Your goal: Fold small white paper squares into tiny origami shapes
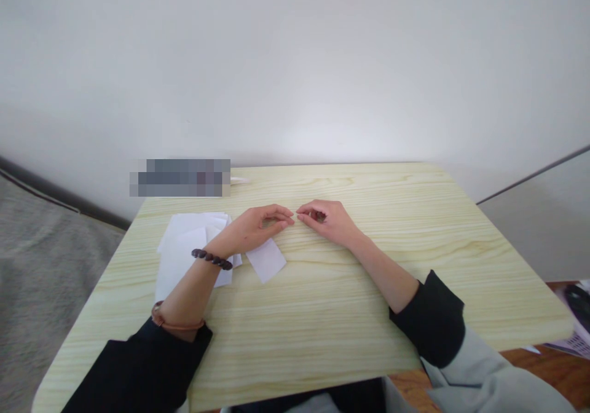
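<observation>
My left hand and my right hand meet above the middle of the table, their fingertips almost touching. On both, the thumb and fingers are drawn together in a pinch. Whatever sits between the fingertips, if anything, is too small to make out. Below my left hand lies a small square of white paper, partly covered by the hand. A loose pile of white paper sheets is spread under my left wrist and forearm, which hide part of it.
Pale wood-grain table with rounded corners stands against a white wall. At its back left is a blurred-out object, with a thin white thing beside it. A lilac basket shows beyond the right edge.
</observation>
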Demonstrator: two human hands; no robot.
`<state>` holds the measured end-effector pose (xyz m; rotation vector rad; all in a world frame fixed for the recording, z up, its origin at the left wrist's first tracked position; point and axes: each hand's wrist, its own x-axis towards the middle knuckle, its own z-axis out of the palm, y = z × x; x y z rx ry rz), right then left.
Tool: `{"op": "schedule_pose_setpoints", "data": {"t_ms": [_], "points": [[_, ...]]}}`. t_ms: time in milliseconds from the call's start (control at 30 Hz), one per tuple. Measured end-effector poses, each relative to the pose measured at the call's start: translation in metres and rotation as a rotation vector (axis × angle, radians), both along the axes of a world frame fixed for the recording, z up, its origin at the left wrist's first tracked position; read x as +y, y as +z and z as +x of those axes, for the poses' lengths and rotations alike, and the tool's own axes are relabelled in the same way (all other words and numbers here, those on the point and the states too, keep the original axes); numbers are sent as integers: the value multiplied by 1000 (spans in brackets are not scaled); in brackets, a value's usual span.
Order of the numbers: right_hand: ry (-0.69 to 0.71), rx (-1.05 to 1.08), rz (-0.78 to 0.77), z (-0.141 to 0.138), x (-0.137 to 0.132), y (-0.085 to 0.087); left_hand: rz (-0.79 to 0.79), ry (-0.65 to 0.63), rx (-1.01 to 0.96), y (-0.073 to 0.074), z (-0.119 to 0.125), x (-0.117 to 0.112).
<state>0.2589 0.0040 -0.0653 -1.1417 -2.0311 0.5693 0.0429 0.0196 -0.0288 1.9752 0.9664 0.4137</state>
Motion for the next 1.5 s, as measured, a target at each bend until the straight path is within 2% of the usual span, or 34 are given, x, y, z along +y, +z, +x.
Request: {"op": "schedule_pose_setpoints", "data": {"t_ms": [133,200,433,633,700,800,867,967,1033,1100,1200,1300,1400,1500], "points": [[-2,5,-4,1,1,-2,142,-199,155,8,-12,1],[-1,6,-5,1,1,-2,169,-256,225,9,-16,2],[-2,-3,-15,1,1,-1,239,-251,250,4,-13,3],[-11,-6,-16,2,1,-2,208,-250,224,3,-10,5],[-9,-4,-12,1,1,-2,194,-214,180,2,-8,5],[-32,26,-15,0,1,-2,139,-96,97,1,-4,4],[-64,58,-33,0,1,-1,66,48,31,-1,0,3],[-81,101,-65,-1,0,1,41,318,-83,-6,8,0],[-66,113,-78,-2,-1,1,37,441,-122,-10,14,-3],[-37,96,-80,-2,-1,1,24,459,-184,-12,17,-4],[-7,77,-87,-3,1,-1,-32,408,-228,-14,19,-4],[-66,167,-107,-3,2,-3,-18,363,-152,-12,18,-2],[-107,233,-119,-4,1,-4,25,378,-93,-10,17,-1],[-137,287,-94,-6,-2,-2,4,375,-100,-10,17,-1]]}}
